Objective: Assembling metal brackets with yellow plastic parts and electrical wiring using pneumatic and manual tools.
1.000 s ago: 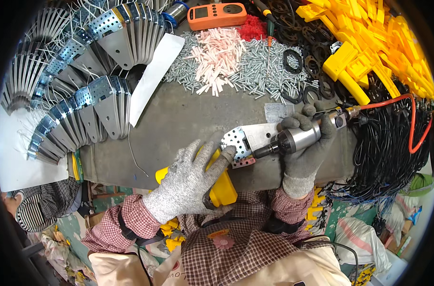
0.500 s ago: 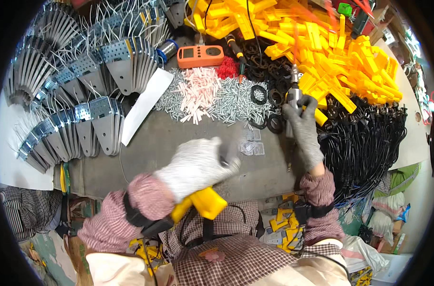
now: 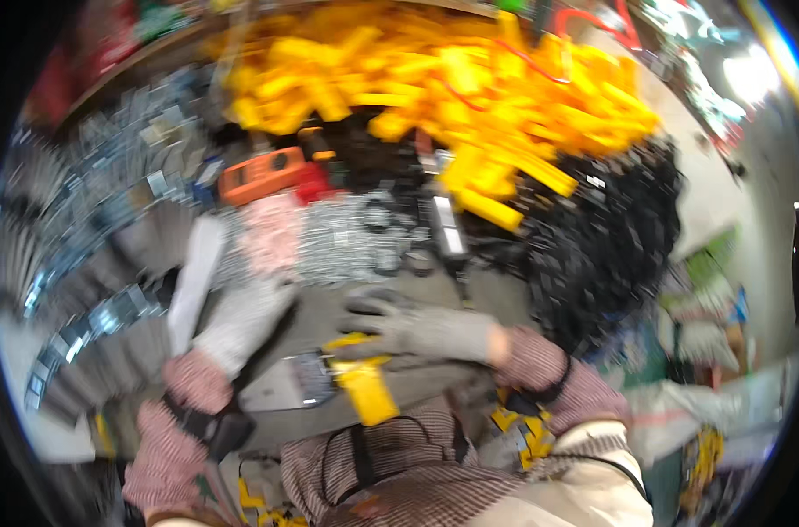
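Observation:
My left hand (image 3: 248, 323), in a pale grey glove, reaches to the near edge of a heap of pink sleeves (image 3: 272, 230); its fingertips are smeared by motion. My right hand (image 3: 430, 334), gloved in grey, stretches leftward with its fingers apart, the lower ones lying across a yellow plastic part (image 3: 366, 391). That part sits at the right end of a flat grey metal plate (image 3: 281, 384) near the table's front edge. Beyond my right hand a silver power screwdriver (image 3: 449, 230) stands upright, out of my hand.
Silver screws (image 3: 342, 237) lie beside the pink heap. An orange meter (image 3: 261, 176) is behind it. Yellow parts (image 3: 470, 79) pile up at the back, black cords (image 3: 601, 237) at right. Metal plates (image 3: 110, 325) stand in rows at left, next to a white strip (image 3: 197, 277).
My right hand has let go of the screwdriver and moved left onto the yellow part. My left hand has gone left to the pink heap. The plate with the yellow part now lies on the table; the view has shifted.

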`<state>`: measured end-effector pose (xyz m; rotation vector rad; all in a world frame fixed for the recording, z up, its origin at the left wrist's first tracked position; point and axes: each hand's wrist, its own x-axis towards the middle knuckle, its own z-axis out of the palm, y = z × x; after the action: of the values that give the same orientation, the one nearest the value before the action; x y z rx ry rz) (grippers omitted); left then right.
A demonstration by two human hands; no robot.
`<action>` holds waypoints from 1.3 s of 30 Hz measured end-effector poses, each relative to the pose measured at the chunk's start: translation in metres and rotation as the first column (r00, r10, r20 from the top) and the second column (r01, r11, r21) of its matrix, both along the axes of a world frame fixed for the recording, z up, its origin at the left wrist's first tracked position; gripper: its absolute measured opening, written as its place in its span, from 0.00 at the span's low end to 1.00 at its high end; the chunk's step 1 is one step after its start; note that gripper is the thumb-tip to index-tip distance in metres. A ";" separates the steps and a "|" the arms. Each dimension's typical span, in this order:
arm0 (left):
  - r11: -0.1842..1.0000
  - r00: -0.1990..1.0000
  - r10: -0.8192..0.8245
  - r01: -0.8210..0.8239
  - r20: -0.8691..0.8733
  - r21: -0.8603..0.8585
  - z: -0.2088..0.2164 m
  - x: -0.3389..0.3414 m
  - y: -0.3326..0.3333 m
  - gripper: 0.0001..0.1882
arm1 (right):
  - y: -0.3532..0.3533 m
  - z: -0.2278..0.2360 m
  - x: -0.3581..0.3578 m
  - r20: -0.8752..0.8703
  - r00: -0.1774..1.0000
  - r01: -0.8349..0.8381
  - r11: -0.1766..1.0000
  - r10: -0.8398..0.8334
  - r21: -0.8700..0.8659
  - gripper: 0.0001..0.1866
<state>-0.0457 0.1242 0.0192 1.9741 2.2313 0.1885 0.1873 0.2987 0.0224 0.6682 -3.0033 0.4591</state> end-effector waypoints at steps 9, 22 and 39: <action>0.944 0.970 0.198 -0.149 -0.144 0.293 -0.029 -0.009 0.071 0.16 | 0.068 -0.012 0.051 -0.334 0.696 0.716 0.646 -0.635 0.264 0.29; 0.944 0.989 0.019 -0.067 0.150 0.324 -0.002 0.007 0.060 0.13 | 0.081 0.112 0.136 -0.482 0.077 0.948 0.214 -0.873 -0.237 0.12; 0.976 0.868 -0.177 0.216 0.464 -0.032 -0.019 0.009 0.088 0.14 | 0.185 0.155 0.189 -0.449 0.120 0.982 0.040 -0.885 0.183 0.27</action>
<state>-0.0363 0.2120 0.0000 1.8568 1.7028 0.4745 0.3767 0.4838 0.1776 -1.3109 -2.4567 -0.4187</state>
